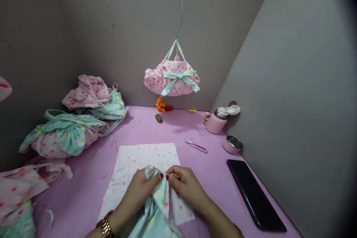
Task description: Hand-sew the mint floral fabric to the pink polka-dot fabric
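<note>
Bunched between my hands is a mint-green patterned cloth, with a strip of pink dotted fabric along its edge. My left hand pinches its upper edge, thumb on top. Close beside it, my right hand pinches the same edge between thumb and fingertips. Whether a needle sits in those fingertips is too small to tell. Under both hands lies a flat white cloth with pink dots. The green cloth hangs down toward me and runs out of view at the bottom.
Thread snips, a thread spool and an orange cloth flower lie beyond my hands. At right are a pink flask, its cup and a black phone. Sewn bags pile up left; a dotted bag hangs ahead.
</note>
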Demonstrator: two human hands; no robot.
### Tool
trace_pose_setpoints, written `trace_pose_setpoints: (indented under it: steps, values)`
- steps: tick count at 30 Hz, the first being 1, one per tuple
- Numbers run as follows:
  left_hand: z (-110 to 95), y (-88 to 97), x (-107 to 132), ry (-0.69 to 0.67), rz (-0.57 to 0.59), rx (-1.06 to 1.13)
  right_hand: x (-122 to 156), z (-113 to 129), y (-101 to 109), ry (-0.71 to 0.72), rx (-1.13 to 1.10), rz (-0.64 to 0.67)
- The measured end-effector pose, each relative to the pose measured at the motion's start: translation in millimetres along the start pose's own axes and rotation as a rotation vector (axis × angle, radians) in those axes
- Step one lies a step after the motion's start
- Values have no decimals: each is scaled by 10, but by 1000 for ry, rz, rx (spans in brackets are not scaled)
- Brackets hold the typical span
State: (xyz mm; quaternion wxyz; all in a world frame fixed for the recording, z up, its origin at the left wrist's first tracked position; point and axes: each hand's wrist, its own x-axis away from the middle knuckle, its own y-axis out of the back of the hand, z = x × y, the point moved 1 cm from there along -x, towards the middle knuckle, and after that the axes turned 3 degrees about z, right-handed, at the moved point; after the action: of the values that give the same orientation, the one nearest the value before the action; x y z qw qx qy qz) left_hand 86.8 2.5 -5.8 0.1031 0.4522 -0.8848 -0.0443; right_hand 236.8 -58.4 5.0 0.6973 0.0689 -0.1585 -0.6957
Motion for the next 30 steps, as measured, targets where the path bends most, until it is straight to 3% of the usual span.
trace_pose_setpoints:
  steps: [12,25,30]
  values:
    - [24,-24,9,31,108,309,-27,15,4,-68,-405,128]
    - [53,-46,2,50,118,412,-57,-19,-37,-96,-472,115]
    - [18,-46,22,126,96,470,-60,-36,-30,-76,-454,102]
